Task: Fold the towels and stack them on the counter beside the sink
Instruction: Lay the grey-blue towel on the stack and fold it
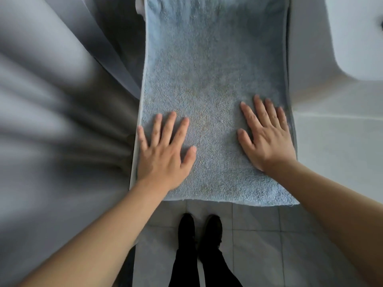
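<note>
Towel: a pale blue towel (pixel 209 83) lies spread lengthwise on the table (pixel 323 141), just left of the sink (pixel 356 38), its near edge hanging slightly over the table's front.
Left hand: your left hand (pixel 163 150) lies flat on the towel's near left part, fingers straight and spread, gripping nothing.
Right hand: your right hand (pixel 267 135) presses flat on the near right part, fingers straight, holding nothing.
Step in hand: by the look of it, smoothing the towel before a fold.
How to do it well: sweep both palms outward and away from you with even pressure, square the long edges, then pinch the near corners and carry them to the far ones.
Surroundings: grey curtain (pixel 51 121) at left; tiled floor (pixel 259 235) below.
</note>
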`<move>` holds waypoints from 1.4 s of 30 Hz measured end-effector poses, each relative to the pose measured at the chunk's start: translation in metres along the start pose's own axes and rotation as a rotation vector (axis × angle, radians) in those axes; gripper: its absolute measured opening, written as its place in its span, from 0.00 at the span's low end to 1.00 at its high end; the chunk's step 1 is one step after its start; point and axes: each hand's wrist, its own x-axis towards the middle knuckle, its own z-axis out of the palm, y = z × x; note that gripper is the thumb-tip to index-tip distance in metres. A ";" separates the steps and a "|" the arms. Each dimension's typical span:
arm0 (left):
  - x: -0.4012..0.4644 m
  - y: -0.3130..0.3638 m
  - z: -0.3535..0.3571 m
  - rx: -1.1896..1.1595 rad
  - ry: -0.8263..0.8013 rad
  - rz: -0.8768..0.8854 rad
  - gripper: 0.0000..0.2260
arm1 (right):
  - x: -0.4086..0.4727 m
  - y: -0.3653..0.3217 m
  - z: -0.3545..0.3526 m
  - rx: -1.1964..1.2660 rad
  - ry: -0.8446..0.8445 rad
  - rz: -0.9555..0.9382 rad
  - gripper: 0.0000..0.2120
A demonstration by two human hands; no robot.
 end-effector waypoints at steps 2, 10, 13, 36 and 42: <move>0.003 0.003 -0.003 -0.006 -0.004 0.019 0.31 | -0.004 -0.001 -0.005 0.052 0.018 0.038 0.31; -0.043 -0.009 -0.011 -0.857 0.429 -0.779 0.31 | -0.107 -0.033 -0.015 0.589 0.560 1.259 0.30; -0.064 0.003 -0.008 -1.239 0.281 -1.116 0.24 | -0.113 -0.049 -0.013 1.023 0.537 1.745 0.30; -0.084 -0.009 -0.116 -1.481 0.053 -1.049 0.07 | -0.138 -0.032 -0.108 1.719 0.070 1.332 0.06; -0.060 -0.023 -0.170 -1.833 0.090 -0.775 0.15 | -0.098 -0.012 -0.148 1.741 -0.044 1.217 0.04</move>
